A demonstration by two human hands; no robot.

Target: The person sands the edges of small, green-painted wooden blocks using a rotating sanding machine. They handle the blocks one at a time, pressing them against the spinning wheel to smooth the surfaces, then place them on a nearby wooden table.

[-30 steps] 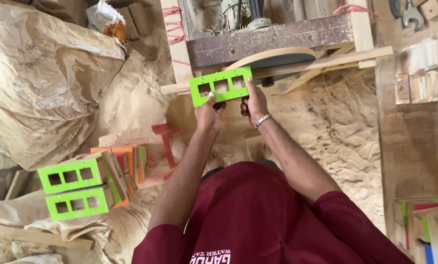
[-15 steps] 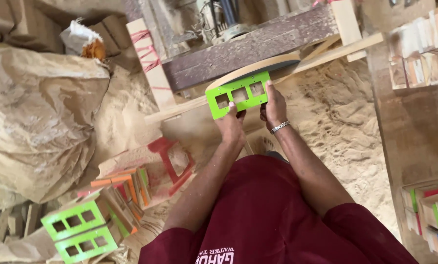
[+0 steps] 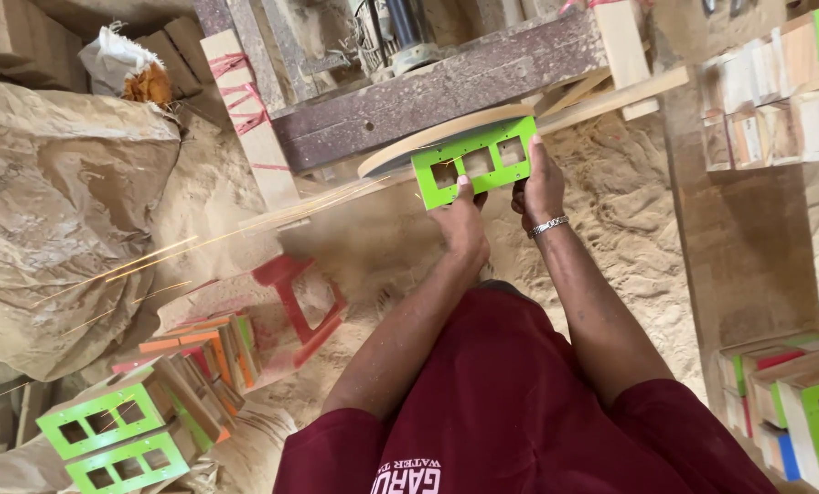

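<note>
Green-painted wooden three-window frame (image 3: pixel 476 162) is gripped by left hand (image 3: pixel 460 220) and right hand (image 3: pixel 541 183), edge against far round sanding disc (image 3: pixel 446 135); judged mid-sanding; next needs steady pressure.

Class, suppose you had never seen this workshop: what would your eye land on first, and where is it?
First, the bright green frame at top centre, gripped by the left hand and right hand against a spinning disc. Next, sparks streaking out to the left over the sawdust, then the stack of painted frames at lower left.

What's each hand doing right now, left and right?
Left hand: closed on the green three-hole frame, holding it at the sanding disc.
Right hand: closed on the same frame's right end.
</note>
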